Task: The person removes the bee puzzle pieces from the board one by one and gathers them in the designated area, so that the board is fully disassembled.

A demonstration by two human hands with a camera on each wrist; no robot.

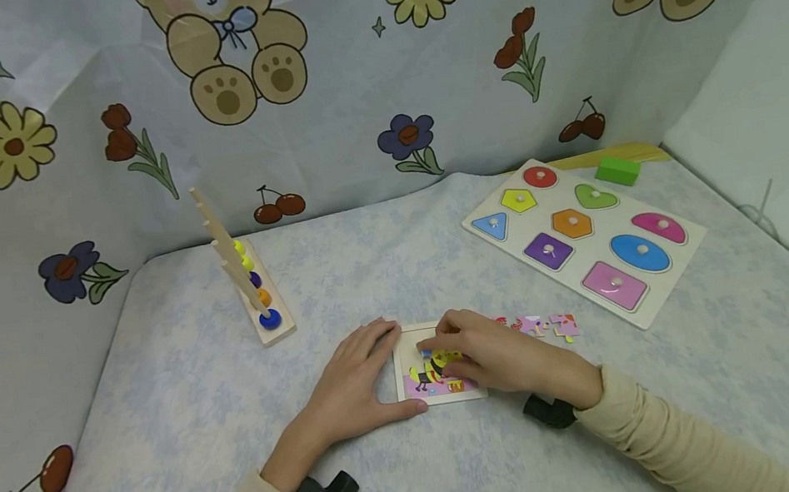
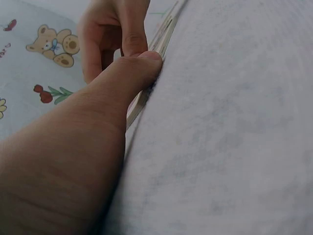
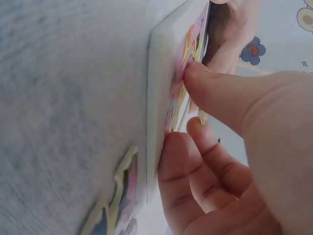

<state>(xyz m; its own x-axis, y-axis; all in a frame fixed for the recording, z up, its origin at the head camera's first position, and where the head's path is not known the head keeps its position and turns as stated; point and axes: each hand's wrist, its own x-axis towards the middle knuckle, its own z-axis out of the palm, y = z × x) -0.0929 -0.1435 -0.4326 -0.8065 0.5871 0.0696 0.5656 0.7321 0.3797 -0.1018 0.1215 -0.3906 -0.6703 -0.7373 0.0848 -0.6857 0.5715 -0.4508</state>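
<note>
A small wooden jigsaw board [image 1: 457, 397] with a bee picture [image 1: 424, 377] partly assembled in it lies before me. My left hand [image 1: 356, 382] holds its left side, fingers at the top left corner and thumb along the lower edge. Over the board's right half, my right hand [image 1: 496, 349] pinches a puzzle piece [image 3: 202, 117] between thumb and fingers, low against the picture; the hand covers much of it. In the right wrist view the thumb is right at the board's surface. Several loose pink puzzle pieces [image 1: 533, 326] lie just right of the board, partly behind the right hand.
A shape puzzle board [image 1: 656, 302] with knobbed pieces lies at the back right, a green block [image 1: 617, 171] at its far corner. A wooden peg stand [image 1: 278, 332] with coloured beads stands at the back left. A patterned cloth [image 1: 337, 52] hangs behind the table.
</note>
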